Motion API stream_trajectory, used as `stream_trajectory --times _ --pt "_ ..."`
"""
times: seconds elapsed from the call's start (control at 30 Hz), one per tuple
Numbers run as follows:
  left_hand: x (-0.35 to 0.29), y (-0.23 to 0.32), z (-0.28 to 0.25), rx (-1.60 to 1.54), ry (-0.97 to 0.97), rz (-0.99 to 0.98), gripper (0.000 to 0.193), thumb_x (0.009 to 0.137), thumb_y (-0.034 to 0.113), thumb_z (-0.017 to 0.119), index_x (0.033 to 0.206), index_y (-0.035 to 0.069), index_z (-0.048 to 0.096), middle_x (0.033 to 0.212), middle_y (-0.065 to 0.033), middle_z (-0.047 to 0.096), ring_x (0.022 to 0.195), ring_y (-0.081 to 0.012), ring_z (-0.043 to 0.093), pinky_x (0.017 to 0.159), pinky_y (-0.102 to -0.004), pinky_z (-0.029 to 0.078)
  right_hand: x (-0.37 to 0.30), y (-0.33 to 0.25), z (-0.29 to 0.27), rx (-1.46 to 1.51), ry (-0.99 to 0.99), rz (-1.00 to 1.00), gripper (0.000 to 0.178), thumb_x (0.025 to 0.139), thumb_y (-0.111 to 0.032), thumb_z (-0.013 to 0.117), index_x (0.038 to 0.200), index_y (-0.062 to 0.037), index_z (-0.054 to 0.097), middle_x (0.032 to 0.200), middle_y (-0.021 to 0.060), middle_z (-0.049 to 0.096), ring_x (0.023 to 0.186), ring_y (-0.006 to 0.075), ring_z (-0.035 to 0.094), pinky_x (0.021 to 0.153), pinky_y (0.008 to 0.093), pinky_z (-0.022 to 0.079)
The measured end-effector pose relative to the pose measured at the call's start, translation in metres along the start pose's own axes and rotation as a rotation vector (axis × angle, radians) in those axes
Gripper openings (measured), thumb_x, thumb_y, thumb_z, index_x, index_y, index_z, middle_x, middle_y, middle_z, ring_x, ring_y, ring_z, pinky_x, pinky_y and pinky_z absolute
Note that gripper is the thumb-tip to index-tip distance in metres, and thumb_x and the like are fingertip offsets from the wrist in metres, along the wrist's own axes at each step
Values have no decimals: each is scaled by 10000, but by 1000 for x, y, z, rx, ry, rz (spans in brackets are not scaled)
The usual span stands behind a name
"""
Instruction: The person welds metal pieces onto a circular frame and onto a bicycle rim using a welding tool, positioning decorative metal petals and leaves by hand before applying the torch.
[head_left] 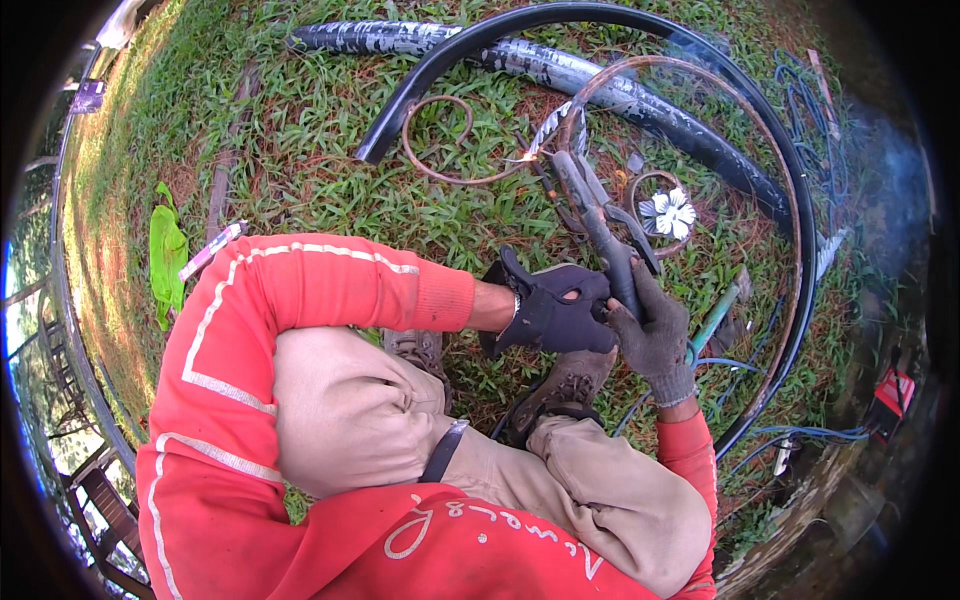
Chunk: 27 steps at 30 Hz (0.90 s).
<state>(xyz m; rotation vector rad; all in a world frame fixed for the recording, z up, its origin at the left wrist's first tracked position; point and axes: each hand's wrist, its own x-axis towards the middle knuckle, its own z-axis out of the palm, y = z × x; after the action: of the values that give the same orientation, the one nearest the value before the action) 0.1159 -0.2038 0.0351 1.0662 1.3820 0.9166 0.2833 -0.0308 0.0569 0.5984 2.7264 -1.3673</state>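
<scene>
My right hand [652, 330], in a grey knit glove, is wrapped around the dark handle of a welding electrode holder [598, 215]. Pressed against the lower end of that handle is my left hand [555, 305], its dark glove curled closed; some of its fingers are hidden. Beyond the holder's jaws, a small bright spark glows where a rusty metal scroll [455, 178] meets a large rusty curved bar [738, 88]. Right of the holder, a white metal flower [668, 213] sits in a small rusty ring [640, 183].
A black curved pipe [425, 80] arcs around the work. Behind lies a pipe with peeling paint [545, 65]. A green-handled tool [715, 320], blue cables [815, 432] and a red-and-black device [890, 403] are at right. Left are a green cloth [166, 255] and a narrow packet [212, 250].
</scene>
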Motion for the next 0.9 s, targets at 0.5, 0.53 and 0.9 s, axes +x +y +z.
stream_trajectory --times 0.5,0.53,0.9 --pt "0 5 -3 22 -58 -87 651 905 398 788 1456 76 658 1331 -188 775 1236 -346 767 1080 -492 612 -3 9 5 6 -33 69 723 980 -192 877 1595 85 615 1446 308 760 1253 356 819 1017 430 639" --pt "0 4 -3 22 -58 -88 651 905 398 788 1456 76 658 1331 -188 775 1236 -346 767 1080 -492 612 -2 9 5 18 -38 86 723 981 -195 878 1593 86 616 1451 311 757 1255 358 818 1017 430 640" --pt "-3 -1 -2 4 -33 -88 690 891 428 797 1461 68 648 1313 -195 776 1219 -356 767 1055 -490 615 3 1 7 -6 -54 60 714 985 -193 879 1590 82 618 1472 302 750 1270 369 811 1024 429 639"
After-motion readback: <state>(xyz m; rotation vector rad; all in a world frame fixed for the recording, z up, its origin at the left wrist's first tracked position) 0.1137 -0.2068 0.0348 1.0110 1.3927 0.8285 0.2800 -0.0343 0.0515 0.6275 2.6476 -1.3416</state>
